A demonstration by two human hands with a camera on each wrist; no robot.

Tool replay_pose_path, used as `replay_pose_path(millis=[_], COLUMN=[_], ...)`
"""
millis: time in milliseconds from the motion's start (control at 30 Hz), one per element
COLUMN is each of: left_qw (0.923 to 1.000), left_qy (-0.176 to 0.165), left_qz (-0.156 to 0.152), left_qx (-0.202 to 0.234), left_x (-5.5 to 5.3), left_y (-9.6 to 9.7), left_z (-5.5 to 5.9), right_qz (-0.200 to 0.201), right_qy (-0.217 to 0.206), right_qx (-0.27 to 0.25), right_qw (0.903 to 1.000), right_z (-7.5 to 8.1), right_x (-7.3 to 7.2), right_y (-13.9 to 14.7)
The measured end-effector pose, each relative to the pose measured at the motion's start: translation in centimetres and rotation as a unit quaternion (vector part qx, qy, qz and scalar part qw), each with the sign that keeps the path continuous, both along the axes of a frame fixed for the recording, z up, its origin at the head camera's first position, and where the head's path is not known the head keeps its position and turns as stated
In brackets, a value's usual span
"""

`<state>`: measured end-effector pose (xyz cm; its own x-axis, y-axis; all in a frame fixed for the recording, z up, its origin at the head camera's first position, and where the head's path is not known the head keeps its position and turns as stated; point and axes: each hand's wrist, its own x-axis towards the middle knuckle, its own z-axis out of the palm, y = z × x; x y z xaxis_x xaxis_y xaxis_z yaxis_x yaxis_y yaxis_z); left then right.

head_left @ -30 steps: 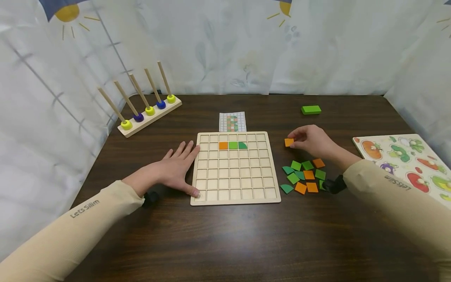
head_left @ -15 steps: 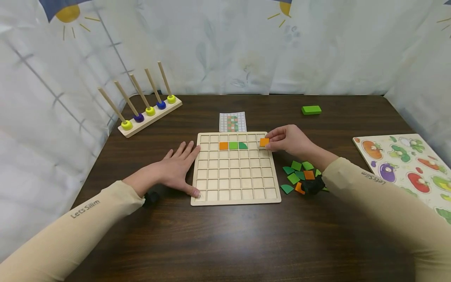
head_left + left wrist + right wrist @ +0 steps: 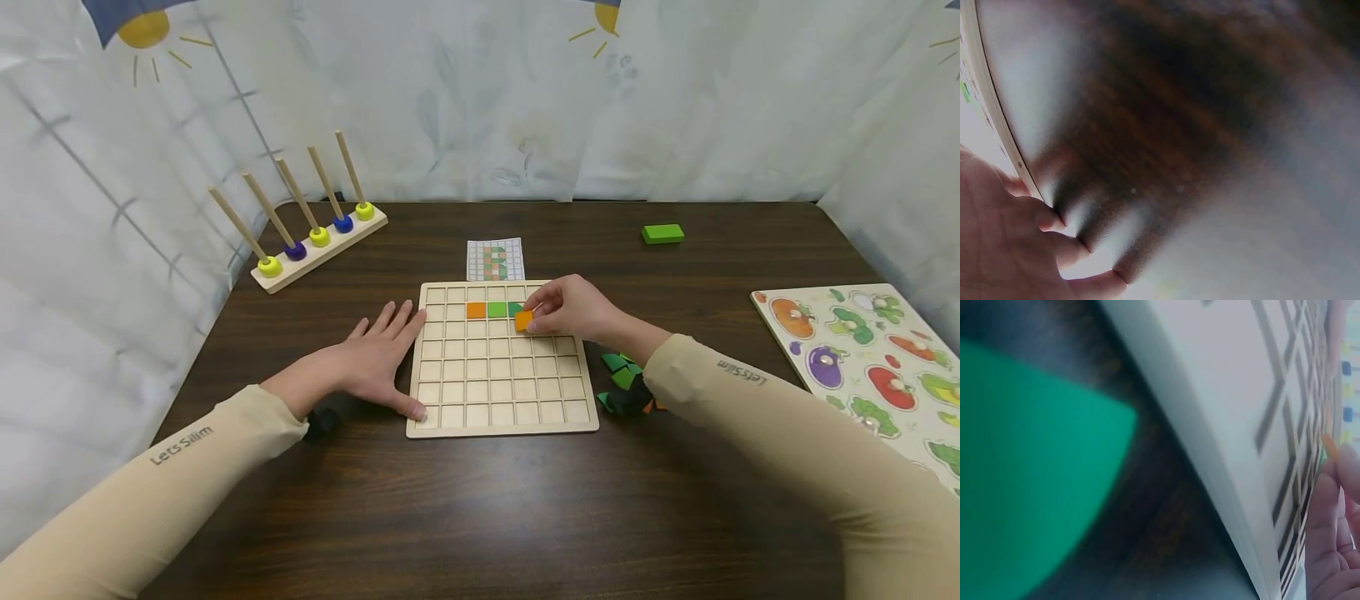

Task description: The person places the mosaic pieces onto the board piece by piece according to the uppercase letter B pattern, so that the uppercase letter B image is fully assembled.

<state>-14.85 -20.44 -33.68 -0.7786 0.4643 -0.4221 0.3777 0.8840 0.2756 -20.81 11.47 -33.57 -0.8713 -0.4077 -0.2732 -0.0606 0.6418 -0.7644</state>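
In the head view a wooden grid board [image 3: 498, 392] lies on the dark table. Its second row holds an orange square tile [image 3: 476, 310], a green square tile [image 3: 497, 309] and a dark green quarter-round tile [image 3: 514, 308], the last partly covered. My right hand [image 3: 573, 308] pinches another orange square tile [image 3: 522, 322] by its right edge, over the board just in front of the quarter-round. With fingers spread, my left hand [image 3: 367, 367] rests at the board's left edge, thumb on its near left corner. The left wrist view shows those fingers [image 3: 1072, 250] touching the table.
A printed pattern card [image 3: 495, 260] lies behind the board. Loose green and orange tiles [image 3: 621, 377] lie right of it, partly hidden by the right wrist. A peg stand with rings [image 3: 322, 250] is back left, a green block [image 3: 663, 234] back right, a vegetable puzzle [image 3: 847, 333] far right.
My right hand has carried the orange square tile leftward from beside the board to above its second and third rows. The left hand has stayed in place.
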Motion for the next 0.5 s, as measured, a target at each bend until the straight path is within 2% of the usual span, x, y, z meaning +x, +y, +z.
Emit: replay_pose_path(millis=[167,367,500], left_qw=[1.0,1.0,1.0], left_qy=[-0.004,-0.005,-0.004], left_qz=[0.001,0.0,-0.001], left_qx=[-0.003,-0.004,-0.004], left_x=[-0.1,-0.1,-0.1], left_y=[0.0,0.1,0.1], left_z=[-0.1,0.0,0.1], right_qz=[0.009,0.036,0.04], right_qy=[0.012,0.071,0.09], right_qx=[0.008,0.048,0.065], right_qw=[0.9999,0.9957,0.993], right_z=[-0.4,-0.6,-0.3], right_x=[0.1,0.3,0.6], right_y=[-0.4,-1.1,-1.5])
